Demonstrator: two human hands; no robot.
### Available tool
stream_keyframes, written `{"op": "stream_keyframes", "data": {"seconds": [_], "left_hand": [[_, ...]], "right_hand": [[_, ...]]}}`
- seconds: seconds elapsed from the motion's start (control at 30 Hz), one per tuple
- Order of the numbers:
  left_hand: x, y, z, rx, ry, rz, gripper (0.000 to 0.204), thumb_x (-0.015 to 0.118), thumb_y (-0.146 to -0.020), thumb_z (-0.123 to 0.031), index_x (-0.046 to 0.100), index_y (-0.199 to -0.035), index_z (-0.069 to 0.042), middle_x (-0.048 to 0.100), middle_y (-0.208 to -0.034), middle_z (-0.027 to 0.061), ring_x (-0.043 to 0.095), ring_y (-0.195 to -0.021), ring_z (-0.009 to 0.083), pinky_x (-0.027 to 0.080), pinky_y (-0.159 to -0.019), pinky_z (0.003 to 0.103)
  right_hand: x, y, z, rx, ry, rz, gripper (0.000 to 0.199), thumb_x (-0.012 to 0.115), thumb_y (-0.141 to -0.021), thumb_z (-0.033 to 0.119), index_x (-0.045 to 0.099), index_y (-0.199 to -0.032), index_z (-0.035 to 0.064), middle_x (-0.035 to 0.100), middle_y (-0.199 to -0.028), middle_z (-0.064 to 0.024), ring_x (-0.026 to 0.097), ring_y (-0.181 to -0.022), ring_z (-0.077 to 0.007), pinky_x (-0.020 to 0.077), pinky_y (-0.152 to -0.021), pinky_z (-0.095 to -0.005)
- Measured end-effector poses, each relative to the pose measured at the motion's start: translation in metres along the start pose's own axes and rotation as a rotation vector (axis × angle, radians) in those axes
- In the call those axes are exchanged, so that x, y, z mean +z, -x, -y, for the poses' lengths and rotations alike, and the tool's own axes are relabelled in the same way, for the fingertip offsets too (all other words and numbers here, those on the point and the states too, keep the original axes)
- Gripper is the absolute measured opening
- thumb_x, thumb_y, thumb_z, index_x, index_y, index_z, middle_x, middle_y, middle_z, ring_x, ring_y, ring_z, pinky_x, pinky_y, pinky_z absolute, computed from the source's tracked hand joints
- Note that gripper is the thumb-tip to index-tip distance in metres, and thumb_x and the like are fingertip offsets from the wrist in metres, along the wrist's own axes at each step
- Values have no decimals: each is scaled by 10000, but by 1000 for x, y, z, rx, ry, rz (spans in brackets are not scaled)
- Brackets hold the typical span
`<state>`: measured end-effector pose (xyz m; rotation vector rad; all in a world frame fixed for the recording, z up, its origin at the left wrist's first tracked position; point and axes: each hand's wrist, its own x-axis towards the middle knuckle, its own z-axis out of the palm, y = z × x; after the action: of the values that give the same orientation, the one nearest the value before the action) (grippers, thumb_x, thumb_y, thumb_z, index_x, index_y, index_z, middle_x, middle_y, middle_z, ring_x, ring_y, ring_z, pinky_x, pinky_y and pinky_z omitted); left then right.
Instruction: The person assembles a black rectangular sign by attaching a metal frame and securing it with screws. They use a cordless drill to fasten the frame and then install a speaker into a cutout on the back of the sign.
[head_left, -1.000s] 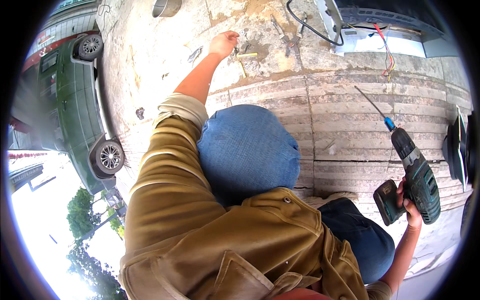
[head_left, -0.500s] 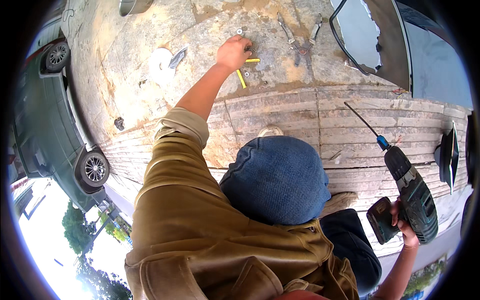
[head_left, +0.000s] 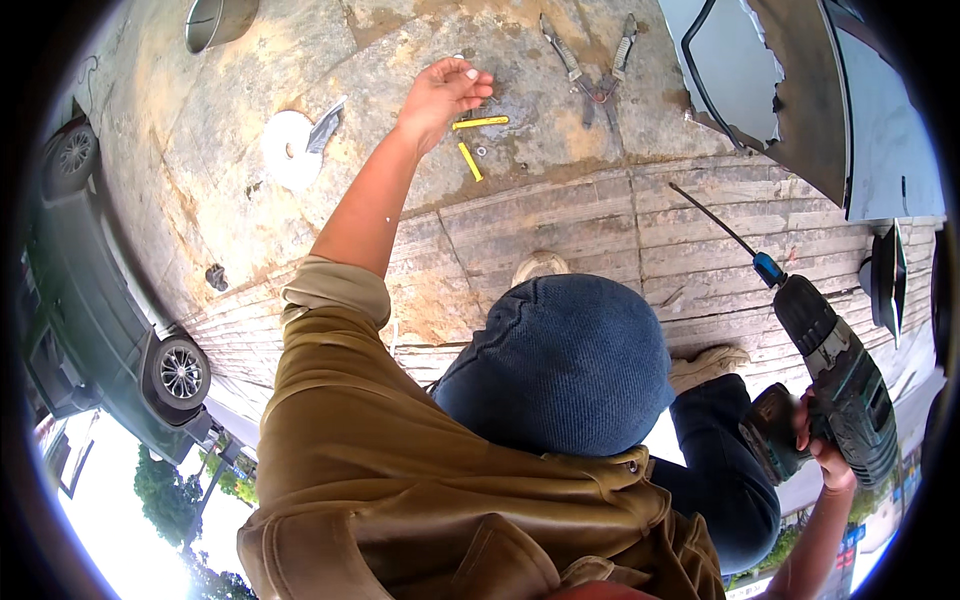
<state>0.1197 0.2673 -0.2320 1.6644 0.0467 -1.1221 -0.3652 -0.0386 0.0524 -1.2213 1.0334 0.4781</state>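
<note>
My left hand (head_left: 443, 98) reaches out over the stained concrete. Its fingers are bent together, and a tiny dark bit shows at their tips, too small to name. Just below it lie two slim yellow pieces (head_left: 481, 122), one nearly level and one slanted, with a small ring like a washer (head_left: 481, 151) beside them. On the right, my right hand (head_left: 826, 440) is wrapped round the grip of a dark cordless drill (head_left: 850, 400). The drill's long thin bit (head_left: 712, 219) points up and left, above the paving.
Open pliers with grey handles (head_left: 600, 88) lie on the ground at the top. A white roll (head_left: 288, 150) rests left of my arm. A grey panel with a torn edge (head_left: 790, 90) stands at the upper right, a metal bucket (head_left: 222, 22) at the upper left. A green vehicle (head_left: 90, 290) fills the left side.
My left hand has shifted a little left in the picture and its fingers have turned, showing the thumb. The drill has moved slightly right. The whole view has shifted somewhat.
</note>
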Motion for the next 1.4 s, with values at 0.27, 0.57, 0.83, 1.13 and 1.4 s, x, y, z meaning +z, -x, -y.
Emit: {"op": "stream_keyframes", "data": {"seconds": [0.27,0.57,0.83,1.13,1.4], "left_hand": [[70,74,-10,-114,523,375,110,612,-883,-22,633,-990,-40,649,-1100,146,662,-991,225,582,-825,300],[144,179,-82,-56,553,488,117,559,-914,-23,631,-1006,-23,638,-1097,161,671,-973,245,607,-785,308],[257,241,-171,101,293,335,132,589,-902,-42,608,-1032,-37,648,-1084,148,665,-988,252,597,-783,306],[423,204,-197,166,56,447,124,587,-900,-23,626,-1010,-67,653,-1096,129,675,-953,230,595,-773,317],[490,185,-190,398,-222,432,143,609,-877,4,612,-1012,-44,659,-1070,140,678,-927,221,595,-778,313]], "right_hand": [[-3,-27,-1,-80,-147,155,816,823,-600,323,452,-1254,7,547,-904,-110,524,-610,-133,425,-561,-231],[-41,-47,-27,-281,-120,263,751,800,-581,305,477,-1157,-52,572,-824,-140,549,-573,-162,448,-526,-245],[-96,-62,-69,-642,-443,487,702,780,-611,337,521,-1148,-33,584,-826,-145,527,-541,-153,428,-499,-243],[-157,-52,-168,-792,-745,329,676,781,-644,356,535,-1142,-31,591,-839,-128,537,-569,-146,428,-526,-238],[-142,-98,-213,-848,-1016,374,667,755,-630,348,546,-1139,-28,587,-848,-143,522,-558,-143,436,-520,-240]]}}
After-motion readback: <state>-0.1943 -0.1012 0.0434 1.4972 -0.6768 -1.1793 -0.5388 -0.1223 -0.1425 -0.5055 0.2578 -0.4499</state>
